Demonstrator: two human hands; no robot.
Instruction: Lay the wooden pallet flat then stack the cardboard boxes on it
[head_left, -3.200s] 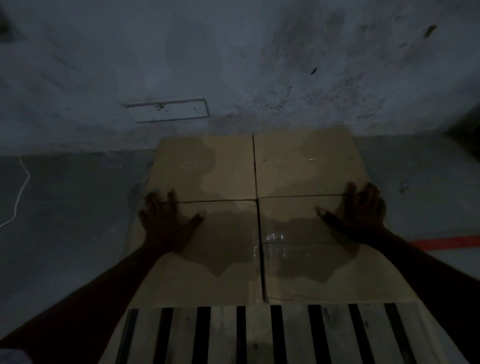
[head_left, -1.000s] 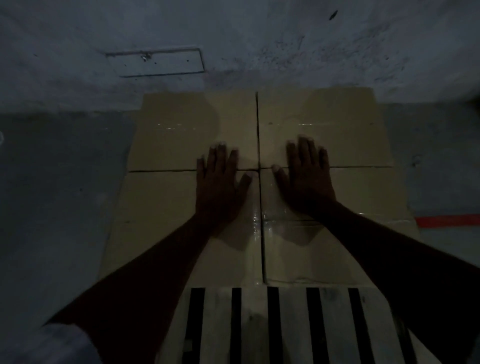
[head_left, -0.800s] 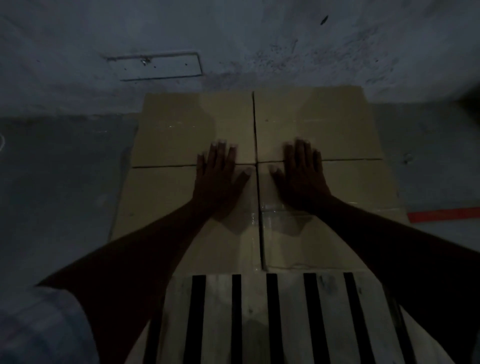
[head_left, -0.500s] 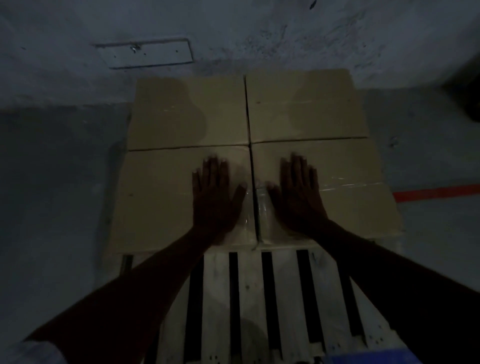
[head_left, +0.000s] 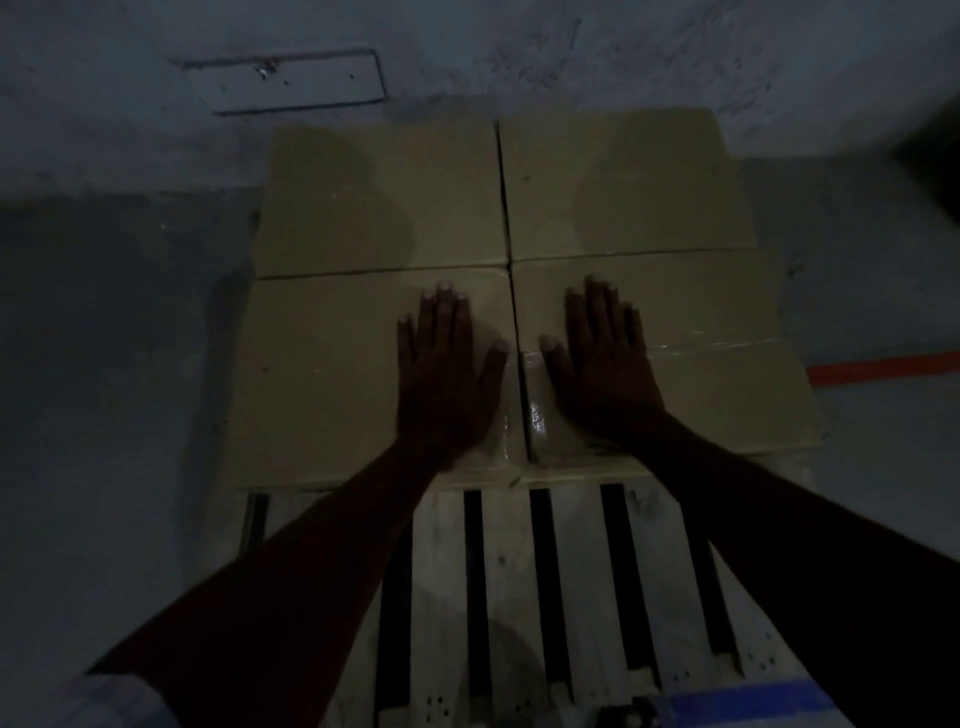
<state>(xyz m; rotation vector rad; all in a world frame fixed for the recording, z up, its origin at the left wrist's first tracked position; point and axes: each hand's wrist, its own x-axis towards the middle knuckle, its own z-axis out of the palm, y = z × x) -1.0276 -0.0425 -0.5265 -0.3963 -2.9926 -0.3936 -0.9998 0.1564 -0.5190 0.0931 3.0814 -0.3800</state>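
A pale slatted wooden pallet (head_left: 514, 582) lies flat on the floor in front of me. Several brown cardboard boxes sit on its far half in a two-by-two block: near left box (head_left: 322, 379), near right box (head_left: 717, 384), far left box (head_left: 384, 197), far right box (head_left: 623, 182). My left hand (head_left: 447, 369) rests flat, fingers straight, on the near left box beside the middle seam. My right hand (head_left: 597, 358) lies flat on the near right box, just right of that seam, next to a shiny tape strip.
A rough grey wall (head_left: 519, 47) with a pale rectangular plate (head_left: 291, 83) stands right behind the boxes. Grey concrete floor (head_left: 104, 364) spreads to the left and right. A red floor line (head_left: 883, 366) runs at the right. Blue marking (head_left: 737, 706) shows on the pallet's near edge.
My hands moved from the outer sides of the near boxes to the middle seam, then slid toward me. The view pulled back, showing more pallet slats.
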